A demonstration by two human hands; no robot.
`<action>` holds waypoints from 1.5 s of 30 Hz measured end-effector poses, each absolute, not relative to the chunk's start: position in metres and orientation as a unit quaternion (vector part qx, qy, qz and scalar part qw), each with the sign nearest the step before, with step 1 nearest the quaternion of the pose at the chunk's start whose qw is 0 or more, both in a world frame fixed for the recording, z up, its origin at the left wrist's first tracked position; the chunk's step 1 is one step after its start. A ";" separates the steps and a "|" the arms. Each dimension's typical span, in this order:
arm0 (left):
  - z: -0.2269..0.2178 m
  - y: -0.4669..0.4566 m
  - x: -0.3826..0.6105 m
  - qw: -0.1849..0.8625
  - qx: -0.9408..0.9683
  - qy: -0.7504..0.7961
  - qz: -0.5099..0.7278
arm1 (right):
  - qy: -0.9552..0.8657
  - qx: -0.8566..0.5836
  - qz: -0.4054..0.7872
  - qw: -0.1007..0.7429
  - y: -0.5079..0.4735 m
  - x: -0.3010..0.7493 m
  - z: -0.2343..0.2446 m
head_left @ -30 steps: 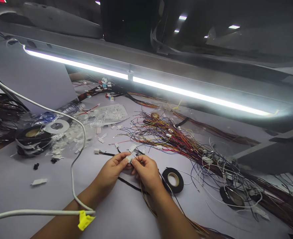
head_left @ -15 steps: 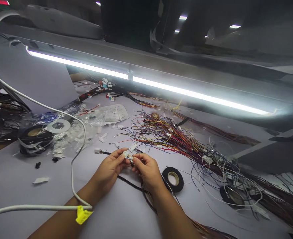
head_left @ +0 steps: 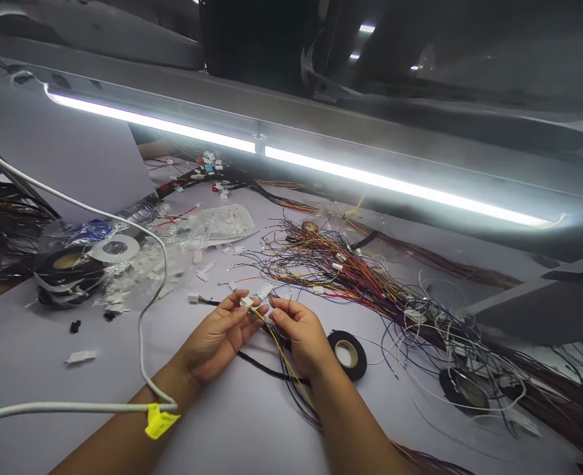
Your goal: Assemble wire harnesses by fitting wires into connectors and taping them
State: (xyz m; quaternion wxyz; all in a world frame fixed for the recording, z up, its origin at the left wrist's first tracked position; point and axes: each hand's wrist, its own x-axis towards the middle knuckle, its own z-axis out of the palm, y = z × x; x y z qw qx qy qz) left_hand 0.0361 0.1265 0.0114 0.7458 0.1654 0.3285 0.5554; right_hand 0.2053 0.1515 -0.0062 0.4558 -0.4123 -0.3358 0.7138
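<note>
A white cable [head_left: 143, 310] loops over the left forearm. The left hand [head_left: 217, 336] pinches a small white connector [head_left: 246, 303] between thumb and forefinger, just above the counter [head_left: 49, 382]. Its yellow wire [head_left: 276, 343] trails down and right. The right hand [head_left: 301, 333], touching distance away, grips a wire end aimed left at the connector. A tape roll [head_left: 347, 355] lies just right.
</note>
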 end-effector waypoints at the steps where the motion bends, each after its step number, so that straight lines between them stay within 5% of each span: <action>1: 0.011 0.126 0.036 0.748 0.162 0.333 0.552 | -0.336 -0.416 0.709 0.459 0.152 0.205 -0.006; 18: 0.007 0.129 0.040 0.749 0.177 0.351 0.533 | -0.419 -0.443 0.655 0.445 0.149 0.201 -0.007; 26: 0.006 0.130 0.041 0.766 0.181 0.346 0.512 | -0.601 -0.541 0.421 0.410 0.141 0.191 -0.005; 36: 0.009 0.129 0.046 0.745 0.212 0.342 0.531 | -0.728 -0.486 0.189 0.444 0.135 0.191 -0.010; 45: 0.001 0.128 0.042 0.746 0.203 0.365 0.519 | -0.758 -0.455 0.136 0.447 0.135 0.193 -0.008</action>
